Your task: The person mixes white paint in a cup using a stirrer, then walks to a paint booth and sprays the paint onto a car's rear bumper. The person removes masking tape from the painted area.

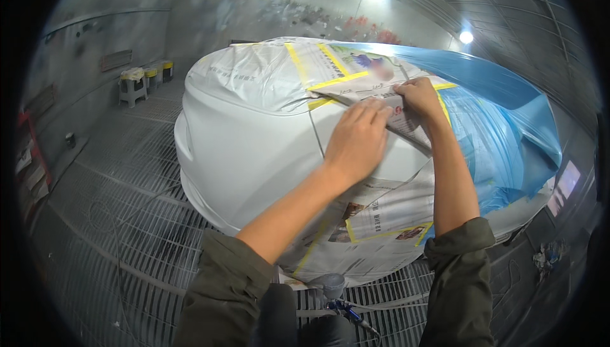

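Note:
A car body wrapped for painting fills the middle, its bare panel (254,150) a matt pale grey-white. Across its upper part lies masking newspaper (343,97) fixed with yellow tape (337,80). My left hand (357,140) rests on the paper's loose lower edge, fingers stretched out and side by side, fingertips against the sheet. Just right of it, my right hand (420,100) is closed, pinching the newspaper between thumb and fingers. The paper's edge stands a little off the panel beneath my hands. My right fingertips are partly hidden by the hand.
Blue plastic film (495,124) drapes the car's right side. More taped newspaper (381,213) covers the near side. A spray gun (340,299) with a cup hangs low near my knees. Floor grating (127,207) runs below; stools (133,86) stand far left, beside a red rack (35,156).

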A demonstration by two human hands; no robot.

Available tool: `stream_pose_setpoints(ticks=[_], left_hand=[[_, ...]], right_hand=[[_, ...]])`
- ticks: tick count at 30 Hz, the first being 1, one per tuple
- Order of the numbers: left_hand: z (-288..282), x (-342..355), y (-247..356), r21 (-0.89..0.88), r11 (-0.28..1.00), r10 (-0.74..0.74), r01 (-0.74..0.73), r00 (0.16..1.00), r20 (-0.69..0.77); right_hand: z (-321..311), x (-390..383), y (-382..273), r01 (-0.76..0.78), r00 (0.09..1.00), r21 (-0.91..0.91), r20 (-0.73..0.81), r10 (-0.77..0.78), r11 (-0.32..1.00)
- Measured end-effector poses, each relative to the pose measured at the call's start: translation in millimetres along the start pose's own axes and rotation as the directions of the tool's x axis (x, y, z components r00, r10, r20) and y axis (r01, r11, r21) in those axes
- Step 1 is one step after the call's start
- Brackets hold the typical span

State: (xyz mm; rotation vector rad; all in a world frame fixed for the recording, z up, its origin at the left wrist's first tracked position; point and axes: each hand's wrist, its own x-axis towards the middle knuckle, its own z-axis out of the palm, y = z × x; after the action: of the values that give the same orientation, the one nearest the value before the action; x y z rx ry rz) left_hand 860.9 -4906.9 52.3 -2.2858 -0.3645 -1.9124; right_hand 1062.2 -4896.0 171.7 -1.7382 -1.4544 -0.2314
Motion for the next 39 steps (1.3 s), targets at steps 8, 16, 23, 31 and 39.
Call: stream_pose_setpoints(ticks=[8, 16, 23, 31, 39], left_hand=[[-14, 37, -35, 0.16, 0.986, -0.085, 0.045, 0.963, 0.256], [-21, 50, -54, 0.11, 0.994, -0.015, -0.017, 0.958, 0.287], [-20, 86, -65, 0.075, 0.985, -0.168, 0.153, 0.801, 0.575], [7, 69, -51, 0.323, 0.946, -0.106, -0.036, 0.905, 0.413], [28, 31, -40, 0.286, 0.951, 0.004, -0.116, 0.931, 0.365]], right_hand=[[-18, -40, -6, 0.209, 0.976, 0.083, -0.071, -0.204, 0.974], [-32, -87, -40, 0.344, 0.934, -0.052, -0.083, -0.347, 0.938], [-14, -66, -33, 0.673, 0.682, -0.404, 0.013, -0.731, 0.62], [9, -31, -31, 0.44, 0.869, -0.561, 0.069, -0.49, 0.701], [28, -57, 2, 0.665, 0.621, -0.507, -0.033, -0.783, 0.548]])
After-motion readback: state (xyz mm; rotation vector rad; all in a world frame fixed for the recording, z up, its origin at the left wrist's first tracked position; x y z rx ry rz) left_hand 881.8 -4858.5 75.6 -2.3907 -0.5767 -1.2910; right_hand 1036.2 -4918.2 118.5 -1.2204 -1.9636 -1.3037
